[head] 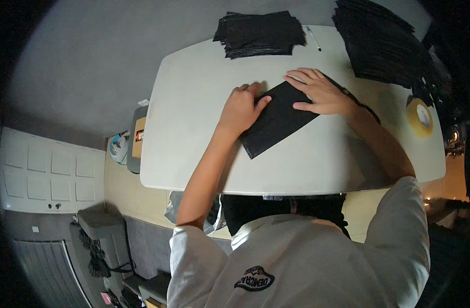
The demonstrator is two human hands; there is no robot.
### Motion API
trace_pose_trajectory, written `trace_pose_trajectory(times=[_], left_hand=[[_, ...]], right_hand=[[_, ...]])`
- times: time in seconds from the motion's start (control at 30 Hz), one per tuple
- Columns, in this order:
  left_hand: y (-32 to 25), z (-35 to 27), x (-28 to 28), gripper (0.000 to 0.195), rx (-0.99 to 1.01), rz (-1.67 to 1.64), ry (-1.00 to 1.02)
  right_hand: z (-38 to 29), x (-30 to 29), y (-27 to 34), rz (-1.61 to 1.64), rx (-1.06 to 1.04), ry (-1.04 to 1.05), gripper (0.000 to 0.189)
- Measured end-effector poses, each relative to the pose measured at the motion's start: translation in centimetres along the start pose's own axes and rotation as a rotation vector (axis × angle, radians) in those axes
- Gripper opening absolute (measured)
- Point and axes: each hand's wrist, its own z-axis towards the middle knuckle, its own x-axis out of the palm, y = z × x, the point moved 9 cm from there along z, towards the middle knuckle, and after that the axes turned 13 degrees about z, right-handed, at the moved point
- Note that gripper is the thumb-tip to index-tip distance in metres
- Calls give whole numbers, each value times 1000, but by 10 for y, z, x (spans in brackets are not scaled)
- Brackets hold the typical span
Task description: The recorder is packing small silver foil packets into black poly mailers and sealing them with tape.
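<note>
A flat black rectangular piece, of film or fabric, lies slanted on the white table in front of me. My left hand is at its upper left edge, thumb resting on its face and the other fingers bent at the edge; whether they pinch it cannot be seen. Across its upper right part lies my right hand, palm down with the fingers spread. A narrow black edge or strip shows beyond my right wrist, partly hidden by the forearm.
At the table's far side lies a stack of black pieces, beside a pen. A larger black stack sits at the far right. Nearer on that side is a roll of clear tape. An open box stands beyond the left edge.
</note>
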Motion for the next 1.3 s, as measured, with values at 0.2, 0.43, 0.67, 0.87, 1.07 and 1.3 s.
trace_pose_trajectory(times=[0.2, 0.43, 0.67, 0.87, 1.07, 1.3], left_hand=[[8, 33, 29, 44, -93, -120, 256], [47, 42, 20, 19, -225, -756, 177], [62, 32, -44, 13, -136, -1423, -306], [67, 19, -82, 26, -156, -1376, -400], [57, 15, -87, 29, -76, -962, -251], [59, 16, -93, 27, -30, -715, -293]], right_hand=[[2, -7, -30, 375, 125, -143, 62], [11, -2, -81, 1043, 214, -311, 61], [31, 4, -42, 1475, 205, -197, 82], [78, -79, 10, 496, 673, -204, 51], [93, -100, 54, 954, 102, -464, 36], [99, -102, 53, 771, -242, -314, 31]])
